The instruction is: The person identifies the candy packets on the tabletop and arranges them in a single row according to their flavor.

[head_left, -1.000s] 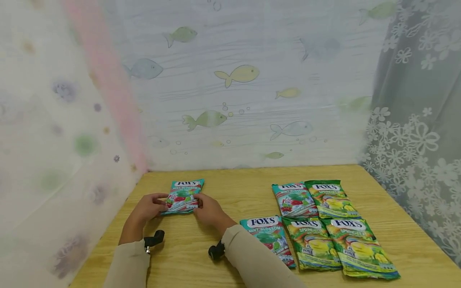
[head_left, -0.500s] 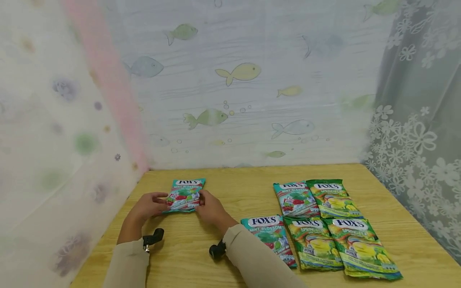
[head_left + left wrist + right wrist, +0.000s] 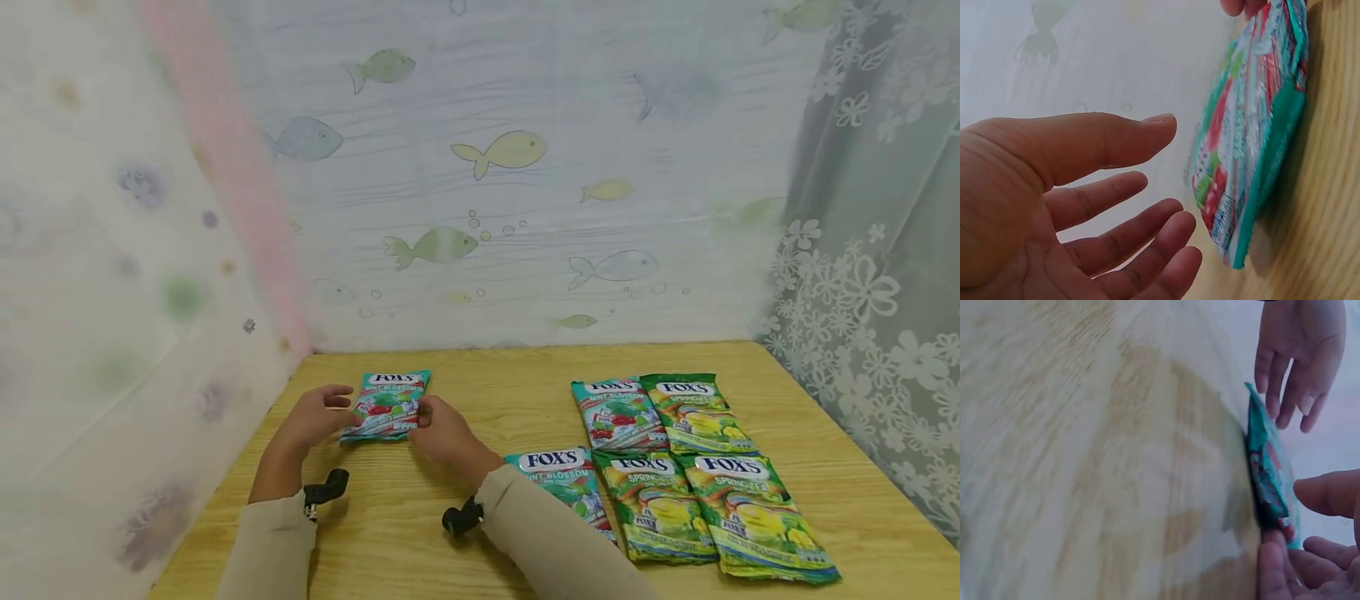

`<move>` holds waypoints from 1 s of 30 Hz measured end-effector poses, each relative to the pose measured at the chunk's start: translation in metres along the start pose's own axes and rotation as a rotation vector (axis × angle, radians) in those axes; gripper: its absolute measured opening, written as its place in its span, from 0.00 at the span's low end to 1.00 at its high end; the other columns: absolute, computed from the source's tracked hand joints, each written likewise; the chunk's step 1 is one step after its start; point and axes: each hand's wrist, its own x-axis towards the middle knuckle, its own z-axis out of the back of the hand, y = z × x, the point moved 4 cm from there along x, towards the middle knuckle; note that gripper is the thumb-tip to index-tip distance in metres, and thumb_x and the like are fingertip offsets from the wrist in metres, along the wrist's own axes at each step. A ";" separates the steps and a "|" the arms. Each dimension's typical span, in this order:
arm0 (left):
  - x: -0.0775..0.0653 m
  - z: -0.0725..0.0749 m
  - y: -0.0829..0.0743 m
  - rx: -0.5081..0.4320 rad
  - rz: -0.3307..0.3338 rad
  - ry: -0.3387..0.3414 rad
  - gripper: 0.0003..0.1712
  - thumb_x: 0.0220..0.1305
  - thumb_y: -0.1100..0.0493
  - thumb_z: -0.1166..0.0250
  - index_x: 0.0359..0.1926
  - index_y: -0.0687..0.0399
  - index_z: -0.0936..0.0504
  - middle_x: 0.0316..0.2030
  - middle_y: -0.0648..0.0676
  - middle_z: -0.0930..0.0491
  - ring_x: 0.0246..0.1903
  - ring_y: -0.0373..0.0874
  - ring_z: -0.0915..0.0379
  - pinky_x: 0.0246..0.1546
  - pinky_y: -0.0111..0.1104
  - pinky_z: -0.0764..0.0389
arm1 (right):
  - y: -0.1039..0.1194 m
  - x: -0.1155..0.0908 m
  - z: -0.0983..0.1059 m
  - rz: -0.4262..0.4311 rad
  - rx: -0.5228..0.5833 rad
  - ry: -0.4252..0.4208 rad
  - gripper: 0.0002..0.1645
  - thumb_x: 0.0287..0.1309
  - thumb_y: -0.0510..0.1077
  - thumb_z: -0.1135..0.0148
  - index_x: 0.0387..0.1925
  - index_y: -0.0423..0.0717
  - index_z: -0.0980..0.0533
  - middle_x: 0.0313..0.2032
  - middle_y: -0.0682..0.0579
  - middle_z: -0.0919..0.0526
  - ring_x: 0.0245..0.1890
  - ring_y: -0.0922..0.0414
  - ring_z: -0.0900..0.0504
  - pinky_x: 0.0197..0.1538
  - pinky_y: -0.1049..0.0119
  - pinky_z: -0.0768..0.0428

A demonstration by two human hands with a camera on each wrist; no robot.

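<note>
Over on the far left of the table, a teal sweet bag lies flat between two hands. The left hand hangs just off its left edge, thumb and fingers loosely spread, gripping nothing. Across at the right edge, the right hand has relaxed fingers against the bag, down by the wood, not clenched; can't tell if the thumb touches. Off to the right, a far teal bag, a near teal bag and three green bags lie close together, the right sleeve covering part of the near teal one.

Left hand and right hand face inward, thumbs apart from fingers.
</note>
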 end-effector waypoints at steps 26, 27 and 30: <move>-0.006 -0.028 -0.057 0.034 -0.175 -0.029 0.33 0.69 0.58 0.30 0.72 0.54 0.27 0.67 0.65 0.26 0.65 0.61 0.28 0.58 0.50 0.19 | 0.023 -0.042 0.095 0.177 -0.210 -0.040 0.32 0.73 0.42 0.38 0.74 0.51 0.33 0.72 0.51 0.28 0.65 0.46 0.22 0.55 0.53 0.15; -0.006 -0.030 -0.059 0.038 -0.181 -0.030 0.32 0.69 0.57 0.30 0.72 0.55 0.27 0.67 0.65 0.26 0.65 0.61 0.28 0.57 0.49 0.19 | 0.022 -0.044 0.099 0.186 -0.215 -0.047 0.31 0.73 0.42 0.38 0.74 0.51 0.32 0.72 0.51 0.28 0.65 0.46 0.22 0.55 0.52 0.15; -0.006 -0.037 -0.067 0.036 -0.200 -0.033 0.31 0.69 0.57 0.30 0.71 0.55 0.26 0.66 0.64 0.25 0.63 0.60 0.26 0.55 0.48 0.17 | 0.018 -0.052 0.113 0.206 -0.229 -0.076 0.30 0.72 0.42 0.37 0.73 0.52 0.31 0.71 0.50 0.27 0.65 0.44 0.21 0.56 0.50 0.16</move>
